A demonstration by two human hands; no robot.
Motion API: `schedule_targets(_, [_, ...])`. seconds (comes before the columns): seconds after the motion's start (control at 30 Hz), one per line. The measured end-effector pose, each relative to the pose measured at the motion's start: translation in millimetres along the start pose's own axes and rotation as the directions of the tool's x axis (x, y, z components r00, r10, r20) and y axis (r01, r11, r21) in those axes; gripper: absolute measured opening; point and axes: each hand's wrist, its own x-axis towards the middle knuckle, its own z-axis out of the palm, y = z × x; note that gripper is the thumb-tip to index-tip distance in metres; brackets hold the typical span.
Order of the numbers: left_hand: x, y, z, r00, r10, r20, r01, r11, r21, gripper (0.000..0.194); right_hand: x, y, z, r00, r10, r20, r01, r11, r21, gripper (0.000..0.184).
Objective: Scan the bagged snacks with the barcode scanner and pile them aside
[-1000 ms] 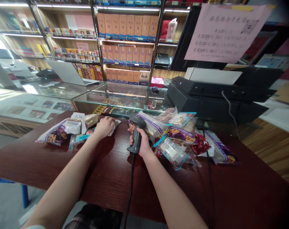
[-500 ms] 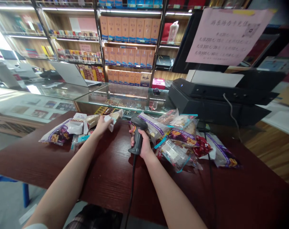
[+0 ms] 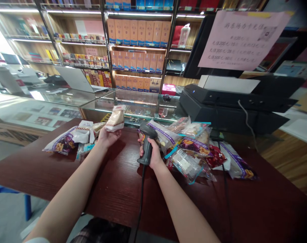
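My left hand point(image 3: 108, 135) holds up a small cream-coloured snack packet point(image 3: 115, 118) with a striped band near its lower end, above the dark red-brown table point(image 3: 112, 182). In my right hand point(image 3: 153, 152) is a black handheld barcode scanner point(image 3: 145, 148), fingers wrapped round its handle, head upward, its cable running down toward me. Left of my left hand lie a purple-and-white snack bag point(image 3: 63, 141) and a white packet point(image 3: 81, 135). Right of the scanner is a heap of snack bags, among them a clear pack with blue edges point(image 3: 186, 163) and a red packet point(image 3: 216, 156).
A glass display counter point(image 3: 140, 101) adjoins the table's far edge. At the right stands a black printer point(image 3: 234, 101), below a pink handwritten sign point(image 3: 244, 40). An open laptop point(image 3: 76, 79) rests on the counter at left. Shelves with orange boxes point(image 3: 138, 32) line the back.
My left hand has turned palm-up, so the snack packet now stands more upright, slightly to the left of where it was. My right hand and the scanner have hardly moved.
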Motion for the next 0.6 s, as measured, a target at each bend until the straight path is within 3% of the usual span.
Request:
schedule_targets(0.13, [-2,-2,3.2,0.999,-0.04,0.035,0.042,0.997,-0.065,0.033,-1,-1,1,1.0,0.008,-0.007,-0.008,1.0,0.009,0.03])
schedule_targets(0.33, [-8,-5,2.4,0.983,-0.102,0.153,0.116,0.99,-0.081,0.054,0,0,0,1.0,0.0,-0.002,0.0,1.0,0.013,0.029])
schedule_targets(0.43, [-11,-4,4.1,0.973,-0.096,0.209,0.12,0.987,-0.107,0.044,1,1,-1,1.0,0.002,-0.003,-0.002,1.0,0.018,0.029])
schedule_targets(0.53, [-13,-4,8.1,0.978,-0.069,0.196,0.099,0.984,-0.147,0.026,1,1,-1,1.0,0.0,-0.004,0.0,1.0,0.014,0.028])
schedule_targets(0.6, [-14,-6,10.5,0.984,-0.041,0.174,0.067,0.987,-0.145,0.025,0,1,-1,1.0,-0.004,-0.004,0.004,1.0,0.006,0.028])
